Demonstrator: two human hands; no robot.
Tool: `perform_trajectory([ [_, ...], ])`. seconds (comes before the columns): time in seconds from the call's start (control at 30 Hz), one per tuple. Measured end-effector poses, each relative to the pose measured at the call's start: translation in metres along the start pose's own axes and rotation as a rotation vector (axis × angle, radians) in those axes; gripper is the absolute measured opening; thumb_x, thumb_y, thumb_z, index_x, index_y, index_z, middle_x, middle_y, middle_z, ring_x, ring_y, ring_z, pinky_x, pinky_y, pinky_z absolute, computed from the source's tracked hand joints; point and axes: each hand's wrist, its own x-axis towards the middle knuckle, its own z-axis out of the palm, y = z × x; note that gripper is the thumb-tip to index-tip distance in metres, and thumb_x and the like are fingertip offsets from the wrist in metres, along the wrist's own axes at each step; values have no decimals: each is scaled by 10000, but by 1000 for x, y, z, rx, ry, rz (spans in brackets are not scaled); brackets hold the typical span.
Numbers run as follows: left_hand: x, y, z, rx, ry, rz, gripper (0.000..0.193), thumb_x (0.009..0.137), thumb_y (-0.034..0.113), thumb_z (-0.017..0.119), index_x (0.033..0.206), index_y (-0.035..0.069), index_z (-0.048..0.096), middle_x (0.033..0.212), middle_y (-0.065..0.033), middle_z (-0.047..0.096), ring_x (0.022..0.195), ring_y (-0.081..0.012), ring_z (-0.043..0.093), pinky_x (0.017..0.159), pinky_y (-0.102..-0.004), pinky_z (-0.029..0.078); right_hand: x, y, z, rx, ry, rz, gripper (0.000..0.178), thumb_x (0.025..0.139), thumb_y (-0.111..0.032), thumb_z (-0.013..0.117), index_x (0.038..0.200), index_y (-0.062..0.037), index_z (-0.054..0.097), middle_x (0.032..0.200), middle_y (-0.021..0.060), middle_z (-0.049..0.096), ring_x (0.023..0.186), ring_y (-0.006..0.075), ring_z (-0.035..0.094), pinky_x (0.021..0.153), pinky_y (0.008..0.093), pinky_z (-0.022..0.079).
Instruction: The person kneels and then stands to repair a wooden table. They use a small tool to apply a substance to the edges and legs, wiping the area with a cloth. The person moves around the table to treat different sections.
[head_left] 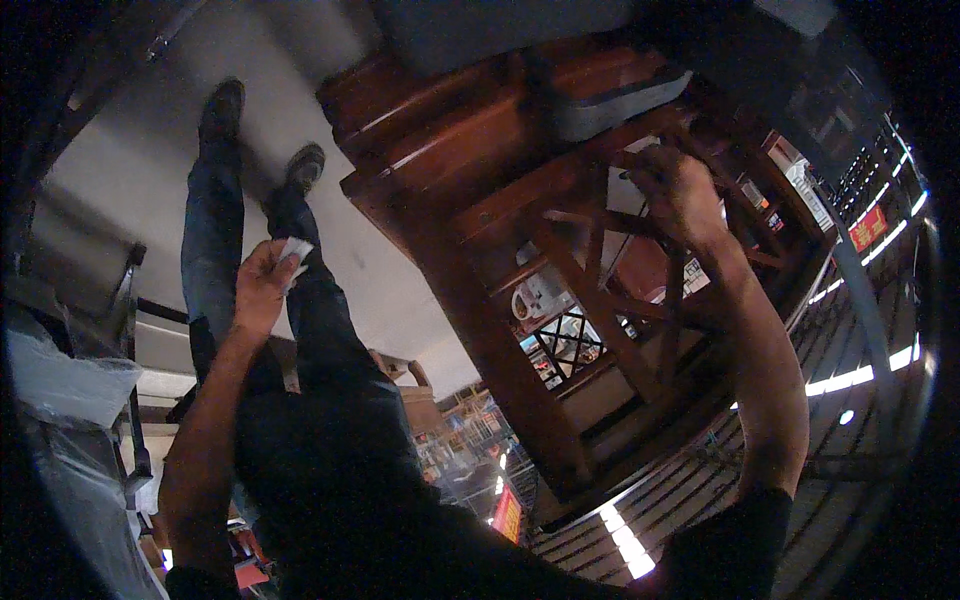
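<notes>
My left hand (262, 285) pinches a small white piece (297, 250), folded paper or cloth, and is held in front of my legs. To the right stands a glossy reddish-brown wooden furniture piece (455, 330) with crossed lattice bars (575, 265). My right hand (685, 195) reaches to the upper part of this lattice, its fingers curled close to a bar. Whether something small sits between those fingers is too dark to make out. Through the openings between the bars, bright parts of the room show.
A grey, flat-sided object (625, 108) lies on the wooden piece near my right hand. Clear plastic sheeting (75, 400) hangs over something at the lower left, beside a dark metal frame (135, 360). Pale floor (370, 255) lies around my shoes. A cardboard box (418, 405) stands beyond my legs.
</notes>
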Motion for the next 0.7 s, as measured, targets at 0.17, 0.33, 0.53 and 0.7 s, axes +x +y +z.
perform_trajectory([
  [0.17,28,55,93,53,-8,212,338,953,169,719,1229,5,613,1172,-82,680,1030,-178,657,896,-311,530,-103,-67,-90,382,506,208,270,1016,-101,577,1230,42,659,1098,154,725,995,233,681,904,335,528],
  [0.33,60,107,222,303,-70,471,276,925,189,736,1154,43,691,1058,-123,734,1005,-232,699,873,-374,547,-220,-6,-54,75,880,174,319,1057,-198,559,1237,53,642,1082,123,704,945,199,653,885,314,512],
  [0.53,88,106,336,436,-34,423,189,913,209,727,1076,115,740,1022,-138,735,947,-342,704,830,-424,545,-235,-6,-28,259,989,273,400,1061,-280,546,1226,77,619,1162,156,669,1026,236,630,948,360,495],
  [0.7,112,105,358,415,-68,503,171,904,207,730,1032,95,746,1037,-154,726,946,-348,702,825,-442,543,-233,-2,-29,175,1041,251,452,1078,-360,520,1219,56,629,1115,127,671,984,193,617,909,334,484],
])
